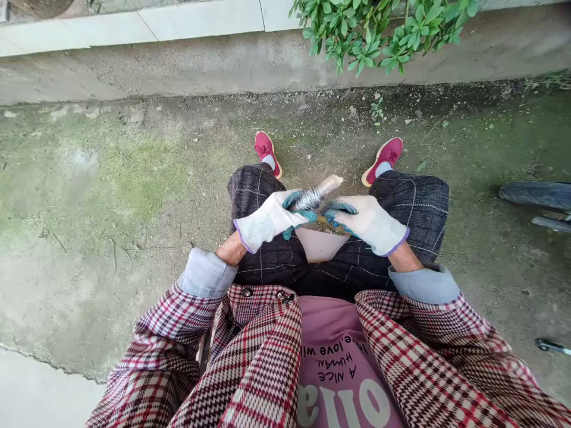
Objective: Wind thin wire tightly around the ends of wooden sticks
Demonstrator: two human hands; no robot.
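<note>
My left hand (279, 217), in a white glove with teal fingers and a purple cuff edge, is closed around a pale stick (331, 185) wound with silvery wire (312, 198). The stick's bare end points up and to the right, slightly blurred. My right hand (363, 220), gloved the same way, is close beside the winding with its fingers curled inward. Whatever lies between its fingers is hidden. A small yellowish-brown bit (325, 220) shows between the two hands. Both hands are above my lap, between my knees.
A low concrete wall (200, 71) with a tiled top runs across the front, and a leafy green plant (370, 32) overhangs it. My red shoes (266, 148) rest on mossy ground (134, 178). At the right are a dark wheel (535, 195) and a metal tool (553, 346).
</note>
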